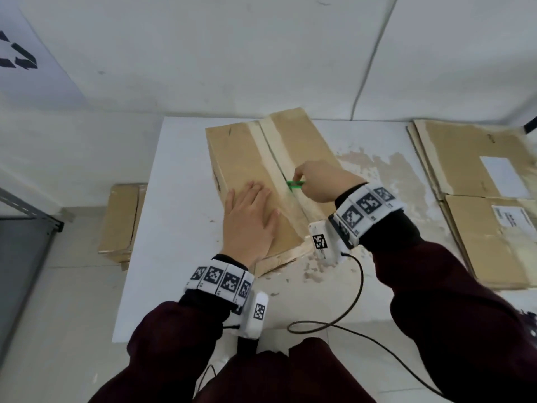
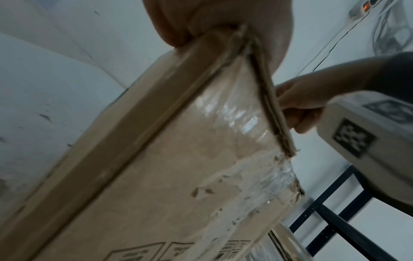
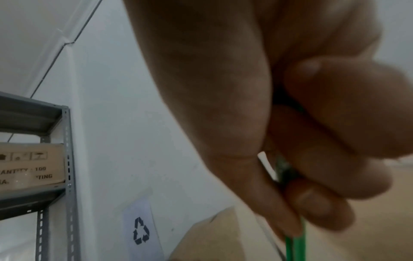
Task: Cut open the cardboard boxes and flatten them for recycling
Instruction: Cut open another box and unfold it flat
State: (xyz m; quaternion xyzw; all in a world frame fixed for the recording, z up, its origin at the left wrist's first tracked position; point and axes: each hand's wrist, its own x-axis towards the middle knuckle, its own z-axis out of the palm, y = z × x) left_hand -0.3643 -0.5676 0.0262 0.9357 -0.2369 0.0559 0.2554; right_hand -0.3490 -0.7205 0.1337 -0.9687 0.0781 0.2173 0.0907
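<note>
A long brown cardboard box [image 1: 247, 158] lies on the white table [image 1: 180, 175], a taped seam [image 1: 276, 158] running along its top. My left hand [image 1: 250, 219] presses flat on the box's near left flap, fingers straight. My right hand [image 1: 316, 181] grips a green-handled cutter [image 1: 295, 184] with its tip at the seam, about halfway along. In the left wrist view the box's end [image 2: 178, 159] shows shiny, torn clear tape [image 2: 257, 185]. In the right wrist view my fingers [image 3: 324, 159] curl round the green cutter [image 3: 295, 247]; its blade is hidden.
Flattened cardboard sheets [image 1: 479, 193] with white labels are stacked at the table's right. Another box [image 1: 122, 222] sits on the floor left of the table. A grey metal shelf [image 1: 26, 222] stands at far left. A black cable [image 1: 348, 309] trails over the table's near edge.
</note>
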